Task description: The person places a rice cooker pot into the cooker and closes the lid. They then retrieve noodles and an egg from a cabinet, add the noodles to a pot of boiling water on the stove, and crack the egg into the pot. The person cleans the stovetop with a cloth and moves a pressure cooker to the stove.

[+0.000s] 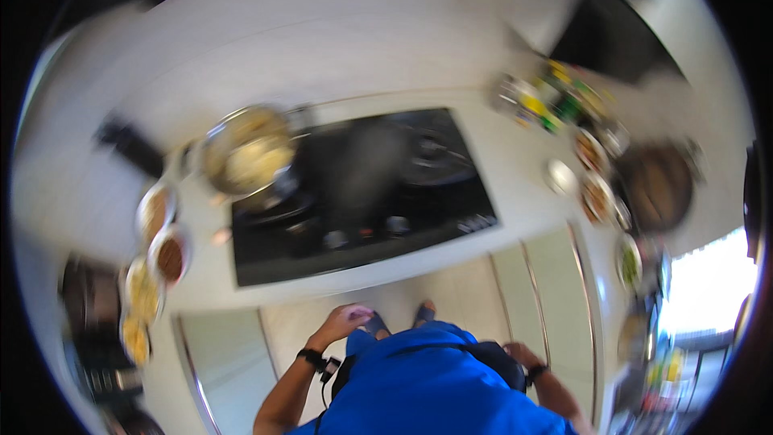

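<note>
My left hand [349, 320] hangs in front of my body, below the counter's front edge, with its fingers loosely bent and nothing visible in it. At my other hip, my right hand [520, 353] is beside a dark waist pouch [498, 359], its fingers blurred and partly hidden. Before me a black glass gas hob [362, 193] is set into the white counter [525, 199]. A steel pot [220, 163] stands on the hob's left burner, containing a pale yellowish mass [259, 163]. Haze like steam blurs the hob's middle.
Bowls of brown powder [170, 257] and yellow pieces [144, 293] line the counter's left side, near a black block [136, 148]. At right are bottles [564, 99], a small white bowl [561, 176], bowls of brown food [596, 199] and a dark round pan [655, 187].
</note>
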Motion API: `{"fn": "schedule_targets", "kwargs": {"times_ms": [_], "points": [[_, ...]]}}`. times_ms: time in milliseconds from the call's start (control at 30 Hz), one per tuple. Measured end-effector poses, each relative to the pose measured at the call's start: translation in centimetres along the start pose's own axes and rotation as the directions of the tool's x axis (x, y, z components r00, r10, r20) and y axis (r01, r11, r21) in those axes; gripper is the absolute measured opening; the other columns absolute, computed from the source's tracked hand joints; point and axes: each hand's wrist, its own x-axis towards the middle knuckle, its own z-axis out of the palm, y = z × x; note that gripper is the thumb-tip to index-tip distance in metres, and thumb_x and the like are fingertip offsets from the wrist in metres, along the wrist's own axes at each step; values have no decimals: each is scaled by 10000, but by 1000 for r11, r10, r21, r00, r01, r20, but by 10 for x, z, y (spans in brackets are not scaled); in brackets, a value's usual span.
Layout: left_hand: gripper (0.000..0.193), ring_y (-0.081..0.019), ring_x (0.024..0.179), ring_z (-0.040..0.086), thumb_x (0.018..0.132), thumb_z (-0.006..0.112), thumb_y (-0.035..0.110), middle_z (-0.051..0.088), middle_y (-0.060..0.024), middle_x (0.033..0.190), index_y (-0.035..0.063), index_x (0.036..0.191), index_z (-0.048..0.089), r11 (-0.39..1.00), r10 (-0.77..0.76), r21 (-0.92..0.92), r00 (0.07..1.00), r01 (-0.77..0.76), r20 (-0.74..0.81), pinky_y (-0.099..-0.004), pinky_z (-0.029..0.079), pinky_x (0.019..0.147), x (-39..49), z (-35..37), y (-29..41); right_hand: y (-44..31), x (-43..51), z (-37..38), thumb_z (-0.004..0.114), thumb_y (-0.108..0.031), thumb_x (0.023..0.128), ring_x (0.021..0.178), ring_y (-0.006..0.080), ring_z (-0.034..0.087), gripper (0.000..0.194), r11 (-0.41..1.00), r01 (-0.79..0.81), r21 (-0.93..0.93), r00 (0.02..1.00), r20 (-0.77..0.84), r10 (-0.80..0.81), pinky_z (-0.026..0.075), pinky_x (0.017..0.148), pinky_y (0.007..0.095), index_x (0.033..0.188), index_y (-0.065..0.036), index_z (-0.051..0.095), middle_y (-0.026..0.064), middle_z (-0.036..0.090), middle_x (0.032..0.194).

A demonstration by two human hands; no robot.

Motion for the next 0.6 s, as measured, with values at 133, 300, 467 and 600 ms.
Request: {"fn": "schedule_targets", "kwargs": {"times_ms": [133, 300, 467, 600], "points": [[294, -180, 906, 743, 993, 672, 123, 751, -140, 1086, 17, 1267, 676, 997, -78, -10, 993, 79, 85, -314, 617, 777, 27, 22, -8, 34, -28, 37, 725, -323, 882, 1094, 356, 702, 327, 998, 3, -65, 998, -60, -7, 548, 946, 476, 1165, -160, 757, 153, 757, 1134], [306, -191, 871, 748, 980, 670, 107, 742, -133, 1019, 12, 1271, 670, 983, -150, 132, 974, 129, 171, -314, 623, 744, 64, 52, -8, 35, -59, 54, 690, -307, 916, 1090, 370, 706, 364, 990, -64, 122, 980, -178, 85, 552, 961, 452, 1213, -102, 737, 173, 756, 1142], [303, -194, 852, 750, 976, 668, 93, 733, -125, 1002, 4, 1266, 671, 957, -164, 274, 953, 91, 256, -309, 626, 723, 98, 85, 21, 56, -96, 94, 688, -299, 898, 1130, 381, 688, 376, 945, -122, 302, 970, -164, 177, 538, 999, 453, 1217, -106, 744, 199, 739, 1178], [283, -189, 851, 748, 976, 667, 84, 729, -119, 1000, 7, 1249, 681, 960, -152, 269, 947, 74, 282, -300, 622, 711, 127, 128, 50, 105, -125, 146, 698, -303, 887, 1128, 386, 683, 373, 941, -166, 296, 961, -166, 222, 541, 987, 460, 1200, -106, 752, 194, 740, 1170]]}}
